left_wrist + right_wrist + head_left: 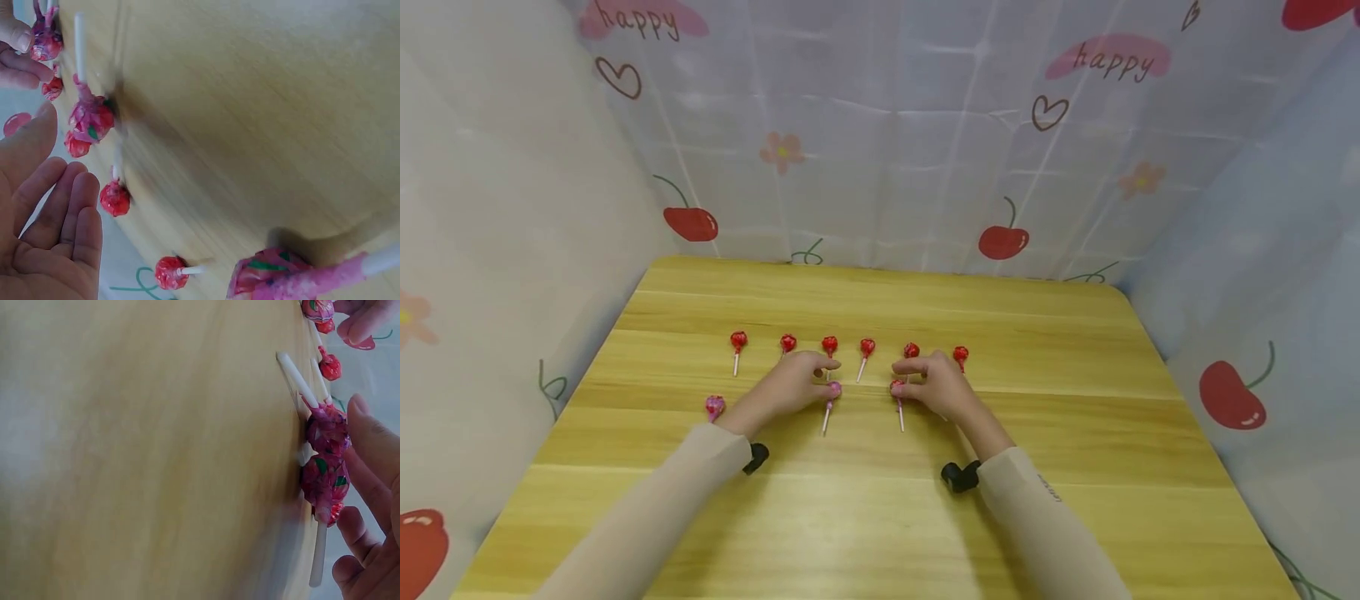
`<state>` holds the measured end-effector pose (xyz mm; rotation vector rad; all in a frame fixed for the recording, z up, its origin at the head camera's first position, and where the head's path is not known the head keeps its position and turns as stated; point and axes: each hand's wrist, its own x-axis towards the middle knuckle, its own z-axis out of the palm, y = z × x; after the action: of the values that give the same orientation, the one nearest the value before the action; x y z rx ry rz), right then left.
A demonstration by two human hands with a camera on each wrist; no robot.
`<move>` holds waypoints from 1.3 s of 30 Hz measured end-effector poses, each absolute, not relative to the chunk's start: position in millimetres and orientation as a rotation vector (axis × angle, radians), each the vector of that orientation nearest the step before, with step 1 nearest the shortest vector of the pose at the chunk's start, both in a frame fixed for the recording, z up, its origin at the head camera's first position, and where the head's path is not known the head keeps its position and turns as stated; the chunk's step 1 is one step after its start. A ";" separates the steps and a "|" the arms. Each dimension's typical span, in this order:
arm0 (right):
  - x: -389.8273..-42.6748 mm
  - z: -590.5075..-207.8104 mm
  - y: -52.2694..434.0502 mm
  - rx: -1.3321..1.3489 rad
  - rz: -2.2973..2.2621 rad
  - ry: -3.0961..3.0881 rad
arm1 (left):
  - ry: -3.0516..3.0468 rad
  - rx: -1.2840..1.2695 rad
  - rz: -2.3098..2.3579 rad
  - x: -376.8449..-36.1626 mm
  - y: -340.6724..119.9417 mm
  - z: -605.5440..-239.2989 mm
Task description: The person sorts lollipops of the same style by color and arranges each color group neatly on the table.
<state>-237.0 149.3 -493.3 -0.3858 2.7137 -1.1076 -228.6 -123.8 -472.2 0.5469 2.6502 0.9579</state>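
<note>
Six red lollipops point(829, 344) lie in a row across the wooden table point(1075, 433). In front of them lie pink lollipops: one at the left point(715, 407), one point(834, 389) at my left hand's point(826, 373) fingertips, and one point(897, 387) at my right hand's point(901, 377) fingertips. The left wrist view shows my left hand point(59, 206) with straight fingers and a bare palm beside its pink lollipop point(90, 119). In the right wrist view my right thumb point(374, 440) lies against two pink lollipop heads point(325, 456) without gripping them.
Cloth walls printed with cherries and hearts point(1000, 242) close in the table on the back and both sides. Bare wood stretches in front of my arms and beyond the red row. A black wrist camera mount point(961, 475) sits on each sleeve.
</note>
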 end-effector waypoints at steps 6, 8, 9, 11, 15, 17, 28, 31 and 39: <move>-240.0 -499.5 146.4 -0.447 -1.017 2.765 | 2.691 0.562 0.877 -230.9 -116.3 -475.0; -240.0 -500.3 145.7 -0.467 -0.992 2.772 | 2.694 0.549 0.859 -229.8 -114.6 -475.7; -239.9 -500.5 145.3 -0.475 -0.980 2.776 | 2.699 0.547 0.851 -229.2 -114.1 -476.2; -240.0 -501.0 144.8 -0.487 -0.972 2.778 | 2.697 0.545 0.858 -228.0 -113.3 -476.7; -239.8 -501.3 143.5 -0.498 -0.976 2.776 | 2.697 0.557 0.876 -226.3 -112.5 -478.1; -240.1 -501.9 143.1 -0.497 -0.979 2.775 | 2.697 0.567 0.882 -225.9 -112.1 -478.7; -242.5 -506.9 144.6 -0.525 -0.983 2.809 | 2.632 0.536 1.067 -222.8 -118.6 -473.4; -242.6 -507.1 146.2 -0.531 -0.983 2.813 | 2.597 0.553 1.106 -218.8 -122.7 -464.9; -242.4 -507.3 148.3 -0.495 -0.982 2.809 | 2.465 0.498 1.160 -208.0 -133.8 -467.2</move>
<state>-242.4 148.3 -507.3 -0.4952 2.8089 -0.9825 -208.0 -133.8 -467.2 0.4977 2.4653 1.1599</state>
